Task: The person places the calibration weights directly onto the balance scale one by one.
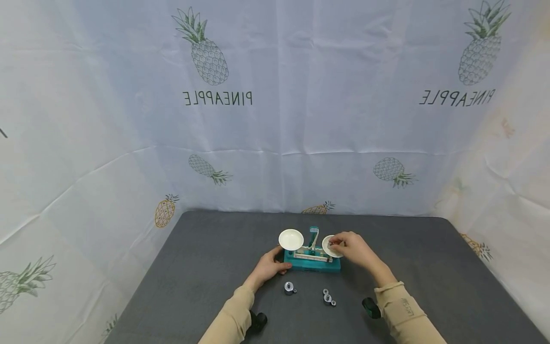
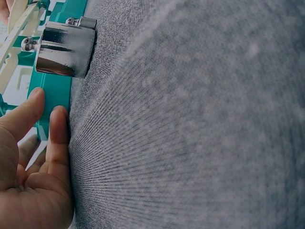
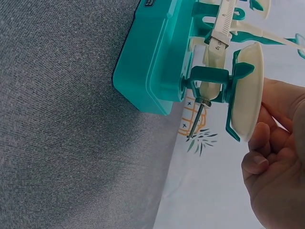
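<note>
A teal balance scale [image 1: 311, 265] with two cream pans stands on the dark table. My left hand [image 1: 267, 266] grips the left end of its base; in the left wrist view the thumb [image 2: 35, 102] lies on the teal side. Over the right pan [image 1: 333, 252] is my right hand [image 1: 354, 247], fingertips bunched together inside the dish. They pinch something small and grey, seemingly a metal weight, mostly covered by the fingers. The right wrist view shows the pan's underside [image 3: 250, 90] hiding those fingertips. The left pan [image 1: 290, 240] carries nothing visible.
In front of the scale stand a large and a small metal weight [image 1: 289, 287]. Several more weights [image 1: 328, 299] cluster to their right. Dark wrist devices [image 1: 371, 308] sit by both sleeves. A pineapple-print curtain [image 1: 301, 124] hangs behind the table.
</note>
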`<state>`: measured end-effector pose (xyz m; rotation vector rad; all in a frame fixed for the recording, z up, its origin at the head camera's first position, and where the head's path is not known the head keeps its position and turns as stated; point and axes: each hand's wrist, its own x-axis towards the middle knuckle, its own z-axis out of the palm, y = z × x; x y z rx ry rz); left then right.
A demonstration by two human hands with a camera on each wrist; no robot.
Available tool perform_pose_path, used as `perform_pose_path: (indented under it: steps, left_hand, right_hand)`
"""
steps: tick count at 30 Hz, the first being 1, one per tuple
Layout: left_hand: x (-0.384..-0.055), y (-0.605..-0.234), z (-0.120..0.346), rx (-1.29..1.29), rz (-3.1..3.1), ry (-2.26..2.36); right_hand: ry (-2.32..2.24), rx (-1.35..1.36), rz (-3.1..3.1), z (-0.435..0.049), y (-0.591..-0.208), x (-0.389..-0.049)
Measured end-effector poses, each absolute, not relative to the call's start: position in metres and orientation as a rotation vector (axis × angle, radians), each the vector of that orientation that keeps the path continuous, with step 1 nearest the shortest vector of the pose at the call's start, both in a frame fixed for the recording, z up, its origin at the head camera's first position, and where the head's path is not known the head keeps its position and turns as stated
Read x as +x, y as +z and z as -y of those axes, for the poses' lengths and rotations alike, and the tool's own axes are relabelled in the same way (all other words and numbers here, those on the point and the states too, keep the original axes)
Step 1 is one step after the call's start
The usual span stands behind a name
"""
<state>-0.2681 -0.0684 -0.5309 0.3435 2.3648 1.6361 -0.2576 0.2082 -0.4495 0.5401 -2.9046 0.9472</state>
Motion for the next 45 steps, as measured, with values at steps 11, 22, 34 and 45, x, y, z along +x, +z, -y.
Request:
perform_pose_path:
  steps: [11, 22, 34, 45]
  left_hand:
    - [-0.268, -0.530, 0.067, 0.343, -2.365, 1.643]
    - [-0.267, -0.530, 0.067, 0.353, -2.373, 1.643]
    - [-0.266, -0.530, 0.068, 0.358, -2.361, 1.664]
    - [-0.265, -0.528, 0.068, 0.360, -2.361, 1.659]
  right_hand:
    - [0.935, 0.521, 2.896, -0.208, -0.451, -0.259]
    - [1.008, 0.516, 2.875, -0.210, -0.450, -0.257]
    - [1.016, 0.534, 2.824, -0.214, -0.444, -0.245]
    - [0.999, 0.532, 2.743, -0.214, -0.438, -0.229]
